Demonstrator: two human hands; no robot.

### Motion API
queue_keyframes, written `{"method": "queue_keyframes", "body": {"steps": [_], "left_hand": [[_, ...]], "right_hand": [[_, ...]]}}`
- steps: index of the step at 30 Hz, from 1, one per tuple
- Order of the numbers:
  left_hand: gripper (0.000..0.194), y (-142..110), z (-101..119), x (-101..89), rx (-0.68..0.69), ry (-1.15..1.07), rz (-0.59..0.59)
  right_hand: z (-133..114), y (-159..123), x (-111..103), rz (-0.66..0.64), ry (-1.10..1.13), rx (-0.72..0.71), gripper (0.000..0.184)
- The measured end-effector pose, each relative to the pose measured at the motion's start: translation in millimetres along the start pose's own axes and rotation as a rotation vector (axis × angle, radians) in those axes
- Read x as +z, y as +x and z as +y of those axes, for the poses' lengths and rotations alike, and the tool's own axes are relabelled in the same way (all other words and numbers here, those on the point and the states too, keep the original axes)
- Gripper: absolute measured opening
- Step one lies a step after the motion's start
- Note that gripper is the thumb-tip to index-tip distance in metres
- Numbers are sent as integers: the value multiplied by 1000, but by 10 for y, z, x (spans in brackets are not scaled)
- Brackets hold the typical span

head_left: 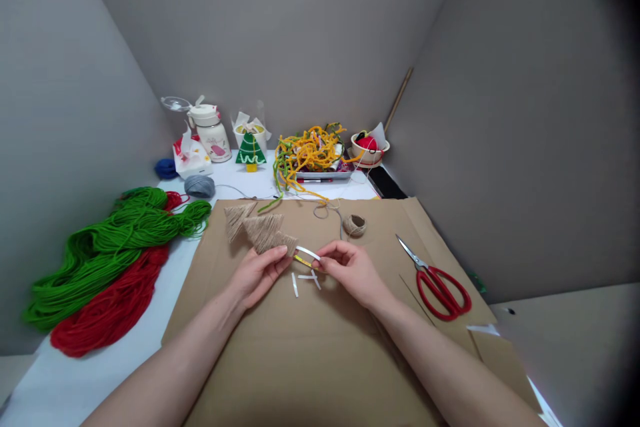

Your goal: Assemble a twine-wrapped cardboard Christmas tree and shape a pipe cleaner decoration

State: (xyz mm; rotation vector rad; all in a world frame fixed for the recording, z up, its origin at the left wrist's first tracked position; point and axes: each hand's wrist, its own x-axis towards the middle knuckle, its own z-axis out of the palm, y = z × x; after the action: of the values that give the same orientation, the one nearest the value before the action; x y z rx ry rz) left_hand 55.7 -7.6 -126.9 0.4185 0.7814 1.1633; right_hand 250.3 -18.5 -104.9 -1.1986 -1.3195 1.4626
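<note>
My left hand (263,272) is closed on a twine-wrapped tree shape (263,230), its zigzag layers pointing away to the upper left. From the end of that shape a thin white strip (307,253) curves over to my right hand (350,270), whose thumb and fingertips pinch it. Just below it runs a narrow yellow strip (303,260), also reaching between the tree shape and my right fingers. Short white strip pieces (295,285) lie on the cardboard (280,360) under my hands. A small ball of twine (355,225) sits beyond my right hand.
Red-handled scissors (440,290) lie on the right, near a thin dark stick (417,297). Green yarn (105,250) and red yarn (115,300) are heaped at left. Behind are a grey yarn ball (199,186), a white bottle (213,137), a green tree ornament (251,151) and tangled orange yarn (313,150).
</note>
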Motion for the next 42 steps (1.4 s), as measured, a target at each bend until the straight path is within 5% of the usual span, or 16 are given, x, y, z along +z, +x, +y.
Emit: {"method": "queue_keyframes", "body": {"steps": [42], "left_hand": [[9, -21, 7, 28, 7, 50, 3]], "right_hand": [[-19, -36, -21, 52, -90, -24, 17]]}}
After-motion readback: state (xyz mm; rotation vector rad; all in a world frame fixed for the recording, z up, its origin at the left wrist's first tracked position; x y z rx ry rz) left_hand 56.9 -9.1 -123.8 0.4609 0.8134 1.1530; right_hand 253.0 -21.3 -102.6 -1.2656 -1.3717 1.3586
